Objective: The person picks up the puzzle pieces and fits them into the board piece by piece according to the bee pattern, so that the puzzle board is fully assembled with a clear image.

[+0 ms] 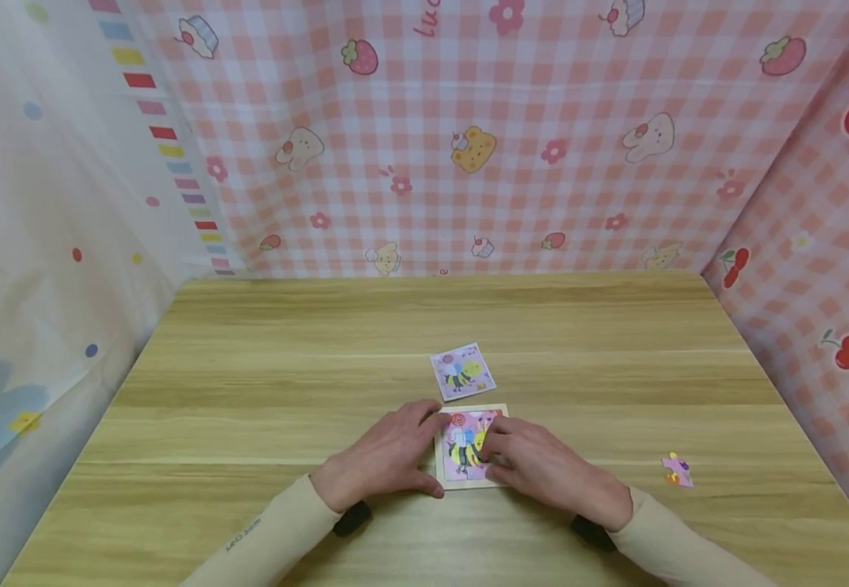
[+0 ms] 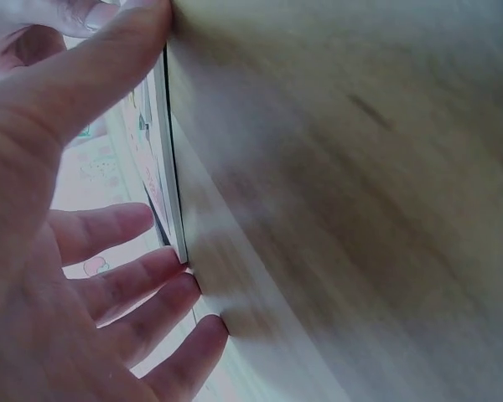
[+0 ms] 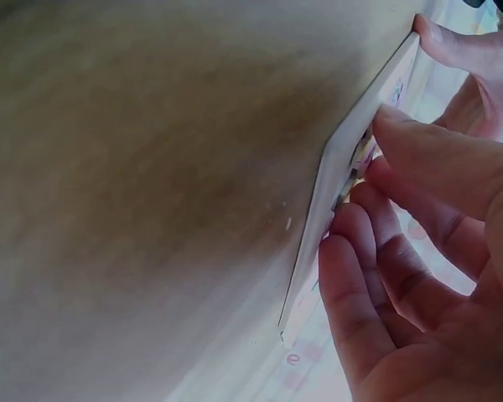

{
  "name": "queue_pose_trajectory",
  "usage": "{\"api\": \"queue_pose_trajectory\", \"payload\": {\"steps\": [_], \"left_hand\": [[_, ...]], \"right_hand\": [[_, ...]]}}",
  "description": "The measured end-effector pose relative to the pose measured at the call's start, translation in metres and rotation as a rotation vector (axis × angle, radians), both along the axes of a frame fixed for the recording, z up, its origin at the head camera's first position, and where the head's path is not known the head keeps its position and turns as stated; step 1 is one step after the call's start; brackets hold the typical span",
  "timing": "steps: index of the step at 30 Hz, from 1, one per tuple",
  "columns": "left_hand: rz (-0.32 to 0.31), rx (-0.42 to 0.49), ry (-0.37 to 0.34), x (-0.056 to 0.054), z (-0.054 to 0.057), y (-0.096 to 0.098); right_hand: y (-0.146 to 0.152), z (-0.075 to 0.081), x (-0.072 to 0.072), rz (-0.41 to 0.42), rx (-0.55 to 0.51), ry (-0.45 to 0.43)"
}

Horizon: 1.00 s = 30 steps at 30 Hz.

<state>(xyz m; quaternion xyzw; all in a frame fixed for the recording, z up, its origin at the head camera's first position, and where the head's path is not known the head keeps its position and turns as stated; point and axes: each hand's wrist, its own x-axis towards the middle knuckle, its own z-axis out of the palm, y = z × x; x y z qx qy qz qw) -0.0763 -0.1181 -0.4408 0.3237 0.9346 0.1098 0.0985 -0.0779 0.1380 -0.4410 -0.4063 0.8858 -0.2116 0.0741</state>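
Observation:
A square puzzle board (image 1: 461, 484) with a pale wooden frame and a bee picture lies near the table's front. My left hand (image 1: 387, 452) holds its left side, thumb at the near corner and fingers at the far corner. Over the board's right half, my right hand (image 1: 541, 465) has its fingers curled down at a puzzle piece (image 3: 345, 186) that stands slightly proud of the frame in the right wrist view. The right thumb rests by the near frame edge, and the hand hides the board's right part. Beyond the board lies a matching bee picture card (image 1: 462, 371).
A loose pink and purple puzzle piece (image 1: 677, 470) lies on the wooden table (image 1: 285, 367) to the right. Patterned cloth (image 1: 424, 106) hangs along the back and both sides of the table.

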Motion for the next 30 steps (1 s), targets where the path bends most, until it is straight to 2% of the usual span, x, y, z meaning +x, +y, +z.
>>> {"api": "queue_pose_trajectory", "payload": {"steps": [10, 17, 22, 30], "left_hand": [[0.008, -0.022, -0.009, -0.0020, 0.0010, 0.0022], [0.002, -0.040, -0.003, -0.0016, 0.0021, 0.0035], [0.013, -0.046, -0.017, -0.0019, 0.0014, 0.0042], [0.022, -0.046, -0.022, -0.0027, 0.0011, 0.0049]], "right_hand": [[0.0000, 0.0054, -0.0023, 0.061, -0.009, 0.033], [0.0027, 0.0093, -0.0020, 0.083, 0.024, -0.006], [0.0036, 0.0054, 0.0028, 0.133, 0.047, 0.065], [0.0041, 0.0072, 0.0044, 0.158, 0.113, 0.087]]}}
